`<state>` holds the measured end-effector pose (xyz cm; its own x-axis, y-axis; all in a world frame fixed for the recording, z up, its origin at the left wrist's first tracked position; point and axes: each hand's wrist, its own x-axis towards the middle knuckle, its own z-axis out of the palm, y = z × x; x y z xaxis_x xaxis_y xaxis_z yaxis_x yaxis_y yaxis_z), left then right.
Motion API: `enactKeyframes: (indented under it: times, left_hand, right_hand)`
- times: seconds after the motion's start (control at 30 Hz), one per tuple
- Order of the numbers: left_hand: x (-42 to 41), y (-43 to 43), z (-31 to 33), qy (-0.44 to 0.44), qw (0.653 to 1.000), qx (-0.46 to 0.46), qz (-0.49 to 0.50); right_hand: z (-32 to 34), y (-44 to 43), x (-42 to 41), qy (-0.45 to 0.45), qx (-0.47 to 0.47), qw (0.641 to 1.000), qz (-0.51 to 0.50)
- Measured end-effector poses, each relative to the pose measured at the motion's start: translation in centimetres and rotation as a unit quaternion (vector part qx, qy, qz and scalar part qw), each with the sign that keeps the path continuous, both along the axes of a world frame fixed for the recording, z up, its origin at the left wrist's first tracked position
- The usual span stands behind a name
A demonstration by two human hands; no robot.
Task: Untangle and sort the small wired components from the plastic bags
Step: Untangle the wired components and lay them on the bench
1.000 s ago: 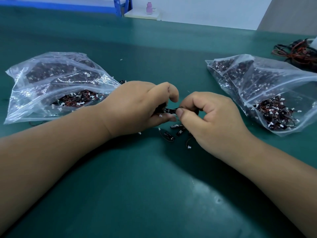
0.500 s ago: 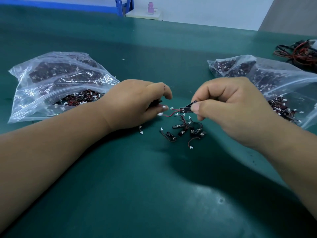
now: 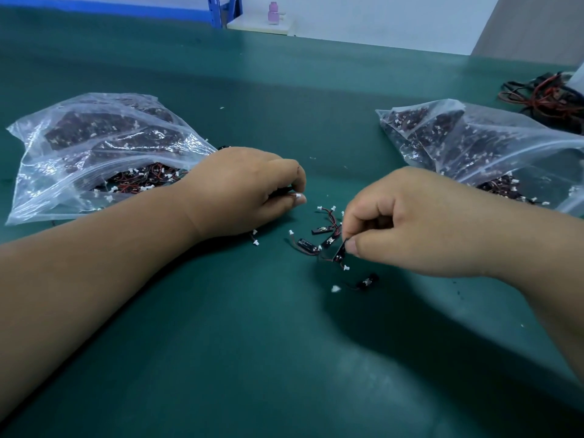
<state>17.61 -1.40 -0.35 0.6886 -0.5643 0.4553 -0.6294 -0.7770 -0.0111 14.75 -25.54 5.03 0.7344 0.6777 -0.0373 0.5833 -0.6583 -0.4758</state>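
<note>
Between my hands on the green mat lies a small pile of wired components (image 3: 319, 240): black modules with red-black wires and white plugs. My right hand (image 3: 407, 222) pinches one black module (image 3: 339, 252) between thumb and forefinger, low over the pile. My left hand (image 3: 249, 191) is curled around some dark components, with a white plug showing at its fingertips. One more component (image 3: 363, 283) sits alone just below the pile. A clear bag (image 3: 94, 147) full of components lies at the left, a second bag (image 3: 474, 143) at the right.
A tangle of red and black cables (image 3: 546, 96) lies at the far right edge of the green mat (image 3: 284, 358). A small pink bottle (image 3: 273, 12) stands on a white shelf beyond the table, beside a blue rack post (image 3: 216, 9). Loose white plugs dot the mat.
My right hand drew one module away from my left hand, lifted it, then lowered it to the pile. My left hand stayed in place.
</note>
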Motion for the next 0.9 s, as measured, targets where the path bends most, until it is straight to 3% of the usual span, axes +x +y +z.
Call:
enactKeyframes:
  times: [0.17,0.27,0.43,0.9]
  left_hand:
    - [-0.1,0.0,0.0,-0.019,1.0,-0.002,-0.001]
    - [-0.2,0.0,0.2,-0.015,1.0,-0.004,0.001]
    - [-0.4,0.0,0.3,-0.013,1.0,-0.016,-0.002]
    - [-0.6,0.0,2.5,-0.013,0.999,-0.033,0.014]
  right_hand:
    - [0.8,0.0,0.1,0.06,0.071,0.996,0.002]
    - [0.9,0.0,-0.1,0.067,0.022,0.997,0.007]
    - [0.6,-0.2,-0.3,0.0,-0.045,0.999,-0.013]
    - [-1.0,0.0,1.2,-0.104,0.139,0.98,-0.093]
